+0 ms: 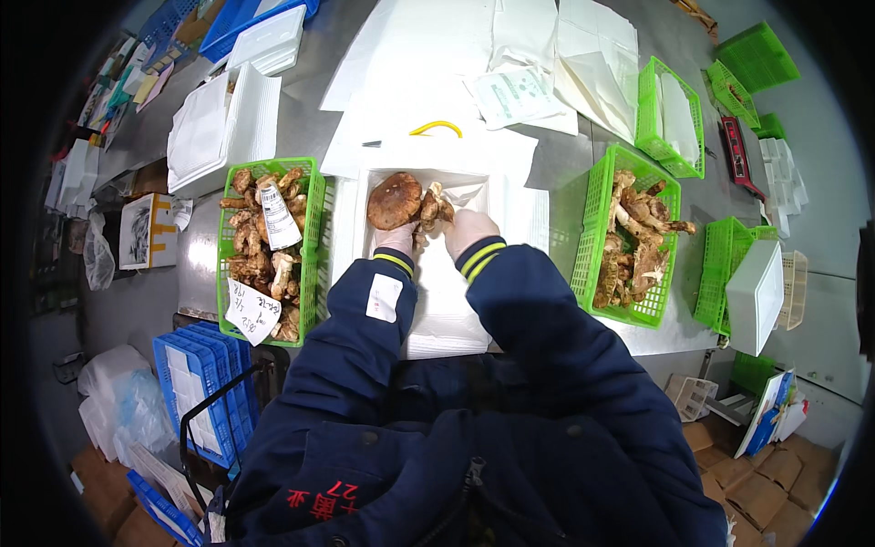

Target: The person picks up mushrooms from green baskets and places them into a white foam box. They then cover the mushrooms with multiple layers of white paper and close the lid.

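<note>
My left hand (395,237) is closed around a large mushroom with a broad brown cap (394,200), and the cap hides most of the fingers. Smaller brown mushrooms (433,206) cluster between my hands, over a white foam box (441,301) lined with white sheet. Close against the right side of that cluster is my right hand (472,230), its fingers curled; whether they grip a mushroom is hidden. To the left stands a green plastic basket (318,225) of mushrooms with paper labels bearing writing. Another green basket (581,267) of mushrooms stands to the right.
White sheets (424,61) cover the steel table behind the box, with a yellow curved handle (436,127) on them. A foam box (256,116) of white sheets stands at the back left. At the right are a green basket (646,116) and a red scale (739,150).
</note>
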`<state>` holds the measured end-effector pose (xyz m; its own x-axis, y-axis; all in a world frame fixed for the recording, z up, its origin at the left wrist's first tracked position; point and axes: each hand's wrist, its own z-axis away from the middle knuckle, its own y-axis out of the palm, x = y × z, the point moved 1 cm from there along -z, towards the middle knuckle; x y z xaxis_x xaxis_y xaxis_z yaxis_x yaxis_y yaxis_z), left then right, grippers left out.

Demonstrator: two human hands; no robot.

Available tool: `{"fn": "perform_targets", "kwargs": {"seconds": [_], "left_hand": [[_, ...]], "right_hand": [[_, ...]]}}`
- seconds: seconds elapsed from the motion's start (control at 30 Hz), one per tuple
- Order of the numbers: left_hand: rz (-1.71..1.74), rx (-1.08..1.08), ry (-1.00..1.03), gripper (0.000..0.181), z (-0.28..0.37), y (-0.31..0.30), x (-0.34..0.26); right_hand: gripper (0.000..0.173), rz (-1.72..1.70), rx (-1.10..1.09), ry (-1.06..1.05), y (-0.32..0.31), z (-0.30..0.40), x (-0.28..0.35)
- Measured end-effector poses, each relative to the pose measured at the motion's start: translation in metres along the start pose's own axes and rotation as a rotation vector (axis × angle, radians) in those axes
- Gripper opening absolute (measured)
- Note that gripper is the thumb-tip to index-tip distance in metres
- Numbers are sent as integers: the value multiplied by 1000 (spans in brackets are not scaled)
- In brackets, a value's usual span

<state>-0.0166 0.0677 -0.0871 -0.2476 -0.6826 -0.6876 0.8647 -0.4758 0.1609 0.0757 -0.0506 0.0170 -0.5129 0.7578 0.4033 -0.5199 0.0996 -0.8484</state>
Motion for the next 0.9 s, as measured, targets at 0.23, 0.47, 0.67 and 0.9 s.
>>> {"fn": "perform_targets", "kwargs": {"seconds": [0.23, 0.47, 0.67, 0.9], "left_hand": [[-281, -13, 143, 39, 17, 7, -13], [-497, -127, 321, 55, -2, -5, -4], [-217, 19, 111, 35, 8, 7, -9], [-239, 476, 425, 16, -11, -35, 43]], "right_hand": [[36, -1589, 71, 603, 43, 8, -7], [38, -1313, 476, 639, 53, -21, -14], [35, -646, 240, 301, 63, -43, -28], [31, -265, 134, 295, 46, -37, -10]]}}
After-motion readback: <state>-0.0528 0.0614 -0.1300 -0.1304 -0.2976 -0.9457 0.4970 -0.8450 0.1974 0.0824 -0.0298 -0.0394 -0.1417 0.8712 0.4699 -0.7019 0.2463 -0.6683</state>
